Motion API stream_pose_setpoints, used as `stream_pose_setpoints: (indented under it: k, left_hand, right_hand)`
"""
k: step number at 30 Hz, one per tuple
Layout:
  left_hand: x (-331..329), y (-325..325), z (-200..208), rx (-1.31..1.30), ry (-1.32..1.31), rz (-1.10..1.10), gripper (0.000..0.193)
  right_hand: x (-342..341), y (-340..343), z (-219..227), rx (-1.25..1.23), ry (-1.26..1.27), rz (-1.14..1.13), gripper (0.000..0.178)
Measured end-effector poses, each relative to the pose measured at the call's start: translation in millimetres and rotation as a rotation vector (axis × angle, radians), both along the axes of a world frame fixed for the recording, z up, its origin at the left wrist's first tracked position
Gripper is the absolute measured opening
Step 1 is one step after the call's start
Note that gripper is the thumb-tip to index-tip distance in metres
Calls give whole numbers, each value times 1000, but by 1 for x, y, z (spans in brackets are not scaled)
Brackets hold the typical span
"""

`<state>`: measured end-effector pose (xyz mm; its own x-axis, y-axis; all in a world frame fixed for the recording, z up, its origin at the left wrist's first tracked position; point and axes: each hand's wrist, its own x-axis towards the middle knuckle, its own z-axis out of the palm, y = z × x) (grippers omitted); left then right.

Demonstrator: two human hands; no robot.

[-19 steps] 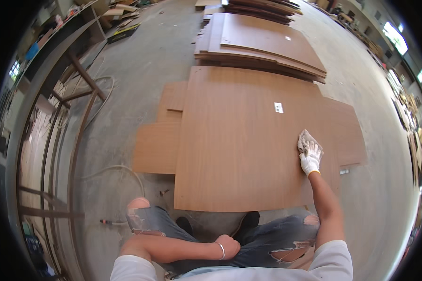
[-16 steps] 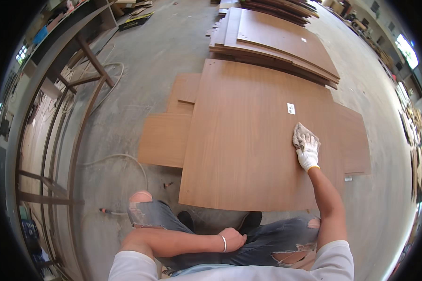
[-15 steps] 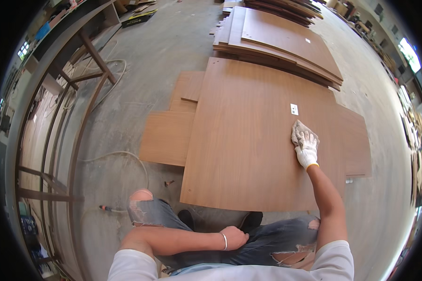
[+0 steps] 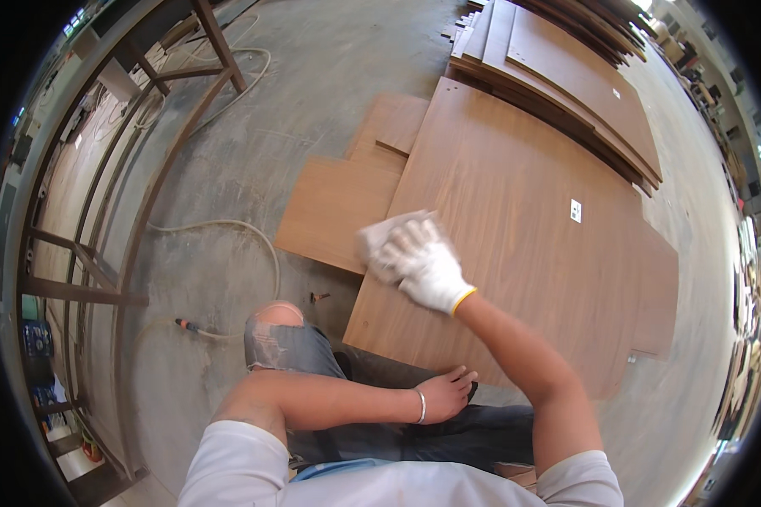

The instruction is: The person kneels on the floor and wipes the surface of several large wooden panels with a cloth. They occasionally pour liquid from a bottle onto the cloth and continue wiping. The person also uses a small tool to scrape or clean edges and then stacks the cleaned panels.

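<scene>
My right hand (image 4: 429,269), in a white knitted glove with a yellow cuff edge, presses a greyish rag (image 4: 380,247) at the left edge of a large brown wood-grain panel (image 4: 507,228). The rag and fingers are smeared by motion, and part of the rag sticks out past the edge. Bare, with a silver bracelet at the wrist, my left hand (image 4: 450,395) lies by the panel's near edge above my lap. Its fingers are stretched out and hold nothing. A small white label (image 4: 576,210) sits on the right part of the panel.
Smaller panels (image 4: 338,207) jut out beneath on the left. Beyond stands a stack of panels (image 4: 583,84). A brown metal frame (image 4: 135,253) rises at the left. A pale hose (image 4: 228,224) with an orange-tipped fitting (image 4: 186,324) lies on the concrete floor.
My right hand has swept the rag leftward from near the label to the panel's left edge. My left hand's fingers have uncurled and moved toward the panel. The view has turned.
</scene>
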<state>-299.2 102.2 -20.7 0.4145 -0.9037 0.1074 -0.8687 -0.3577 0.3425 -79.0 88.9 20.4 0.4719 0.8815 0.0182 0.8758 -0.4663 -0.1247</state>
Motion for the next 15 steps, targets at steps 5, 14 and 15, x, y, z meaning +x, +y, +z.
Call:
stream_pose_setpoints:
  k: [5, 14, 15]
  left_hand:
    - [-12, -5, -11, 57, 90, -148, 35]
    - [-2, -13, 1, -63, 38, -66, 36]
    - [0, -15, 3, -79, -5, -33, 37]
  right_hand:
    - [-86, -5, -14, 170, 273, 459, 50]
    - [-89, -238, 53, -267, 226, 126, 50]
    - [-94, -278, 41, -367, 143, 10, 54]
